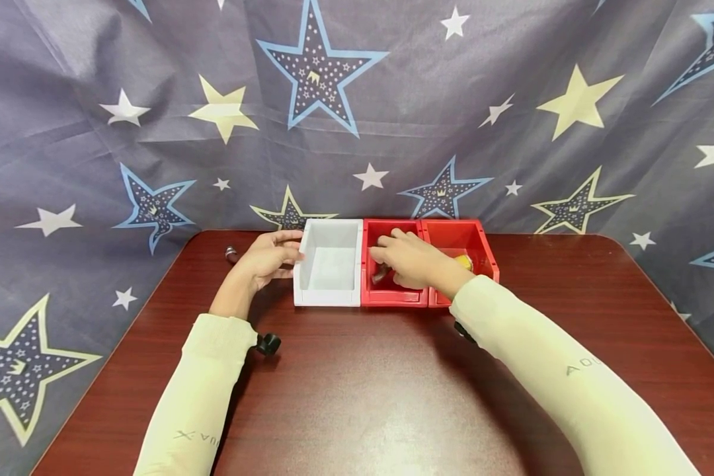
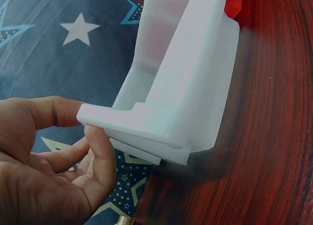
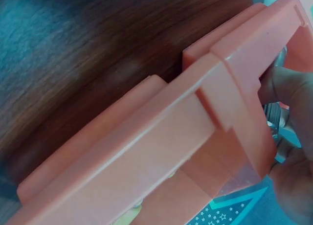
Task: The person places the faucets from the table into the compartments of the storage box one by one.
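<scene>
A white bin (image 1: pixel 328 296) stands left of two red bins, the middle red bin (image 1: pixel 393 297) and the right red bin (image 1: pixel 492 264). My left hand (image 1: pixel 266 259) pinches the white bin's left rim, thumb and finger at its corner in the left wrist view. Inside the middle red bin, my right hand (image 1: pixel 413 262) has its fingers bent downward. Between its thumb and fingers the right wrist view shows a shiny ridged metal fitting (image 3: pixel 272 113), partly hidden by them. A yellow-ended item (image 1: pixel 464 262) lies in the right red bin.
Beyond my left hand, a small metal fitting (image 1: pixel 231 254) lies near the far left edge of the dark red wooden table (image 1: pixel 357 390). A grey cloth (image 1: pixel 393 145) printed with stars hangs right behind the bins.
</scene>
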Available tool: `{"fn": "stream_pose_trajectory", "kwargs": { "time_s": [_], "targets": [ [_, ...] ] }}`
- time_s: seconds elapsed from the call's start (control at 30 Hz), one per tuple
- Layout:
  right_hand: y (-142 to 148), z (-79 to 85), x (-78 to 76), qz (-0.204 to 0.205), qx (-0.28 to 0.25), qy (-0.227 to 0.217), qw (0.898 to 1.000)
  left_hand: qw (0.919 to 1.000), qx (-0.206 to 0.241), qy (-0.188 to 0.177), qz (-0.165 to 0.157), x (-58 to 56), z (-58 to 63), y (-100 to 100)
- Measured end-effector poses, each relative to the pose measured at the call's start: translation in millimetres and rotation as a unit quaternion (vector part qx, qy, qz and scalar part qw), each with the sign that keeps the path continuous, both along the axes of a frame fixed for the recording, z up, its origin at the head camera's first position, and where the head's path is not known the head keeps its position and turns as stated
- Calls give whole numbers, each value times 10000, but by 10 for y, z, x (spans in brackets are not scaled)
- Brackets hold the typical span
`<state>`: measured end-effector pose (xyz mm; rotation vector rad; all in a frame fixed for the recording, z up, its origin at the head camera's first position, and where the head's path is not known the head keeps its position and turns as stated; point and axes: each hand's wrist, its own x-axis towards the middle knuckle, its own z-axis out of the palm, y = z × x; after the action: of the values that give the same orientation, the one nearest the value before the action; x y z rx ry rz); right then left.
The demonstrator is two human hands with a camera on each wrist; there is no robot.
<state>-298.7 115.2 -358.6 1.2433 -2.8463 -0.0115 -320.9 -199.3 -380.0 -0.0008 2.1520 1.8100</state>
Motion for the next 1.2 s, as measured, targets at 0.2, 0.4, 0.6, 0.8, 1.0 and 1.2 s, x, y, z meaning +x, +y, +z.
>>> {"fn": "stream_pose_trajectory", "kwargs": {
  "time_s": [0.2,0.4,0.6,0.8,1.0,1.2],
  "targets": [
    [-58,-34,-21,-81,263,-71,9996,10000,13,-16,30,14,22,5],
    [-74,-73,-57,-150,324,-119,9993,10000,28,-7,24,18,17,3],
    [-54,-78,-54,-306,373,-255,9985,10000,21,38,-14,15,5,5],
    [-85,-86,-50,-286,384,-304,9984,10000,25,37,3,16,-5,-5],
    [-113,-128,-79,-346,507,-332,9976,10000,47,20,-19,2,-16,-5],
    [-123,-131,-86,-405,566,-320,9971,10000,74,17,5,-7,-13,0]
  ]
}}
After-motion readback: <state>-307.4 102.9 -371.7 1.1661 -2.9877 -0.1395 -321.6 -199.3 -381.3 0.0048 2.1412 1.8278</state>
